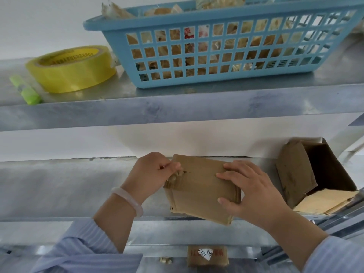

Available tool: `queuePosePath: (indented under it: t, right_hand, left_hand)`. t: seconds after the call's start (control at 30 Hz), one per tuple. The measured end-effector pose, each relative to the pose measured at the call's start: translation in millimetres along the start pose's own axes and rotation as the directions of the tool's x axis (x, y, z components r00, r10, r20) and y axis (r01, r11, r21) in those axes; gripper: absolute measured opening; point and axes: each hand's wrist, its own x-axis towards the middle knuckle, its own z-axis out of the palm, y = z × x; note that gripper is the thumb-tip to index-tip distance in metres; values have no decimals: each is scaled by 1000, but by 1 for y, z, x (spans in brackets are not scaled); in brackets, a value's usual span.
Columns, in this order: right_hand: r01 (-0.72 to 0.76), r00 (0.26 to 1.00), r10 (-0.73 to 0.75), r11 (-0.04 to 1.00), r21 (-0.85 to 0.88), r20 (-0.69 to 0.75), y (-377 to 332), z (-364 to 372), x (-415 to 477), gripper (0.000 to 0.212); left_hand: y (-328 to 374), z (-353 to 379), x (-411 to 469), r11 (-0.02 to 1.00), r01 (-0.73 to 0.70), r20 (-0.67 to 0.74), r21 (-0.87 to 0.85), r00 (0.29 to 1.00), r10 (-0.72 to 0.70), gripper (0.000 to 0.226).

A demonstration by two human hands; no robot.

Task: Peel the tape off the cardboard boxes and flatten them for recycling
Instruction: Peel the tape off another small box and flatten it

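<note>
The left hand (151, 174), a pale bracelet (129, 200) on its wrist, pinches a curled end of tape (175, 177) at the left edge of a small cardboard box (201, 190). The right hand (248, 192) grips that box, fingers across its top and thumb on its near side. The box sits on the middle metal shelf (59, 186). An open box (295, 174) lies on its side to the right. On the upper shelf stand 1 yellow tape roll (72, 73), 1 green marker (25, 90) and a blue basket (197, 20).

Both hands on small cardboard box (202, 186), left hand (151, 172) pinching tape (175, 177), right hand (248, 188) gripping
</note>
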Motion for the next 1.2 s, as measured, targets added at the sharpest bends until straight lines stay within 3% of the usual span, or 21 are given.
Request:
queuePosePath:
  t: [0.13,0.2,0.27,0.37,0.43,0.5,0.63,0.7,0.8,0.87,0.93,1.0,1.07,1.13,1.2]
  right_hand:
    - [-2,1000,2,1000,7,4,-1,-1,1,54]
    - [-4,1000,4,1000,7,-2,-2,0,3,54]
    - [0,1000,0,1000,2,-7,-1,2,4,55]
    - [-4,1000,5,1000,20,-21,-1,4,4,56]
    - [-10,999,11,999,39,-36,0,4,4,58]
    - [-6,999,8,999,52,-45,1,5,4,58]
    - [-4,998,8,998,66,-64,1,7,5,55]
    - [-3,997,9,998,68,-79,1,8,4,55]
    - [16,995,-9,997,73,-103,2,9,3,54]
    - [23,994,-14,997,76,-111,1,9,4,54]
    - [17,994,-9,997,77,-108,1,9,6,53]
    - [21,994,-13,997,76,-111,2,9,6,54]
    - [31,992,-22,997,74,-121,2,10,4,54]
    - [38,991,-28,996,79,-130,2,11,4,54]
    - [38,991,-26,996,87,-133,2,10,4,54]
  left_hand:
    - [0,6,3,992,116,-94,57,990,-110,16]
    - [0,6,4,983,112,-50,142,993,-106,26]
    - [4,4,6,975,83,-12,206,997,-82,22]
    - [8,3,8,969,74,-50,237,997,-64,7]
    - [7,5,9,960,89,-113,264,992,-60,10]
    - [2,5,8,967,136,-167,217,981,-100,13]
    - [-12,9,4,948,291,-230,-125,922,-313,15]
    - [-17,14,3,863,351,-220,-363,867,-446,17]
    - [-21,22,-2,505,371,-39,-779,776,-630,20]
    - [-22,27,-4,322,327,37,-888,750,-660,17]
    - [-21,29,-6,265,282,45,-922,758,-651,12]
    - [-21,28,-6,329,258,-3,-909,783,-622,11]
    - [-23,24,-7,587,233,-134,-775,847,-514,9]
    - [-24,19,-9,914,162,-275,-371,921,-275,12]
    - [-22,16,-13,997,34,-327,-69,943,-55,13]
